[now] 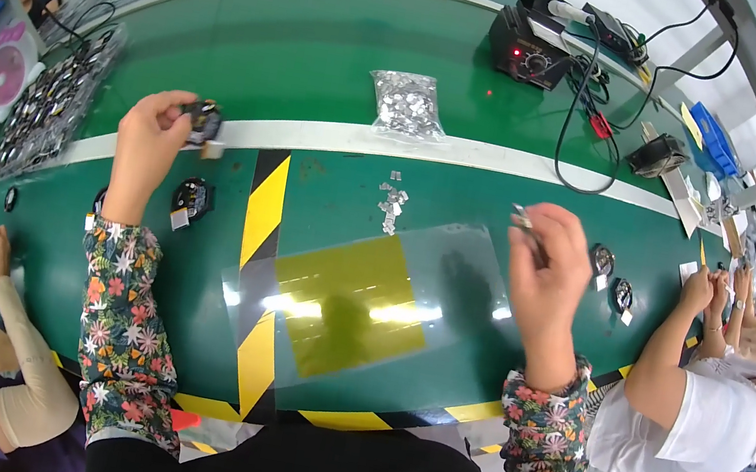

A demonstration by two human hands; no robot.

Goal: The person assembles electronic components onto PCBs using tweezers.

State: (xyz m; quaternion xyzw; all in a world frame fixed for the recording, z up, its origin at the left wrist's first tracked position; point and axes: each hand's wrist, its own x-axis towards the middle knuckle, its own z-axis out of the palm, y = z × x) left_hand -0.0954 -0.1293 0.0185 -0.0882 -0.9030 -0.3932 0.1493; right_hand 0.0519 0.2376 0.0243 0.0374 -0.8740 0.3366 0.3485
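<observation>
My left hand is closed, its fingertips pinching the edge of a small black electronic part with a pale tab, just above the white strip. A similar round black part with a white tab lies on the green table below it. Over on the right, my right hand is closed around slim metal tweezers pointing up and left. Between the hands lies a loose cluster of small silver metal pieces. Nearer me, a clear sheet with a yellow rectangle lies flat and reflects the lights.
Behind the white strip sits a clear bag of silver pieces. A black control box with cables stands at the back right. More round parts lie right of my right hand. Co-workers sit on both sides; a fan stands left.
</observation>
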